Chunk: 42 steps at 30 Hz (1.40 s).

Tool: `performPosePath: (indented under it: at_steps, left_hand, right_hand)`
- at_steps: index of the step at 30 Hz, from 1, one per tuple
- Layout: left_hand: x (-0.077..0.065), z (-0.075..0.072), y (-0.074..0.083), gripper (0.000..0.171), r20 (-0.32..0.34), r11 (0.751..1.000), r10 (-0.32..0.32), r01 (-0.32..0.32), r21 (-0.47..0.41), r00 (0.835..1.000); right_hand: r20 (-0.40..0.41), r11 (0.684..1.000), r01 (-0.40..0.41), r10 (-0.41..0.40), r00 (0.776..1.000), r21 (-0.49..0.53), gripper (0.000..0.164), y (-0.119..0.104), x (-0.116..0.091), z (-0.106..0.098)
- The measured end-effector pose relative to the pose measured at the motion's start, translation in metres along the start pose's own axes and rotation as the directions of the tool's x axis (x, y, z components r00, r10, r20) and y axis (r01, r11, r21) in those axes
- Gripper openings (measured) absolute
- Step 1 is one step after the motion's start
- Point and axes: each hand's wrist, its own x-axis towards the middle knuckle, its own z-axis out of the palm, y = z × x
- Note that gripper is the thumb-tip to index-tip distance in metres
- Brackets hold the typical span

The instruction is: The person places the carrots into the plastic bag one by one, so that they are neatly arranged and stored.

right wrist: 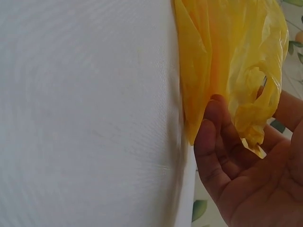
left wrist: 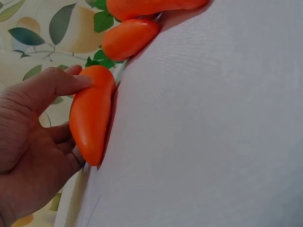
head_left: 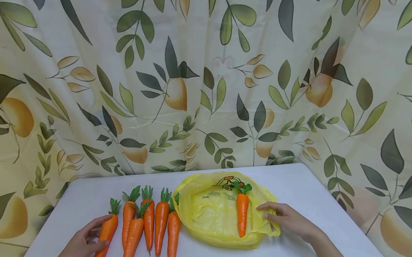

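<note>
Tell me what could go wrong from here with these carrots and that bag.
If the right hand tugs the thin yellow bag, the carrot lying on its plastic might roll or slide.

The rightmost carrot of the row has its leaves against the bag's left edge, so a shift could snag it.

The left hand grips a smooth-looking carrot, which may slip if lifted loosely.

Curtained-off tabletop setting, room type unclear, 1 white table [head_left: 292,182], leaf-and-fruit print curtain [head_left: 205,116] on 3 sides
</note>
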Motion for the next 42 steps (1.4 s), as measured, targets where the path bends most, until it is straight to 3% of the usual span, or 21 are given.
performPosePath:
  at_steps: [9,15,28,42]
  left_hand:
    - [0.003,0.001,0.000,0.080,-0.051,0.999,0.022,-0.020,0.049,0.998]
    - [0.004,0.002,0.001,0.082,-0.085,0.993,0.081,-0.073,0.092,0.993]
    - [0.000,-0.003,-0.002,0.065,-0.016,0.996,0.080,-0.079,0.037,0.997]
    - [-0.010,-0.006,0.005,0.071,-0.013,0.984,0.177,-0.177,-0.014,0.984]
  right_hand:
    - [0.027,1.000,0.015,-0.016,1.000,0.016,0.034,-0.001,-0.001,0.000]
    - [0.015,1.000,0.007,-0.007,1.000,0.001,0.034,0.000,0.001,0.000]
    - [0.020,1.000,0.009,-0.010,1.000,0.008,0.034,0.001,0.001,0.000]
    - [0.020,1.000,0.005,-0.005,1.000,0.011,0.032,-0.001,0.001,0.000]
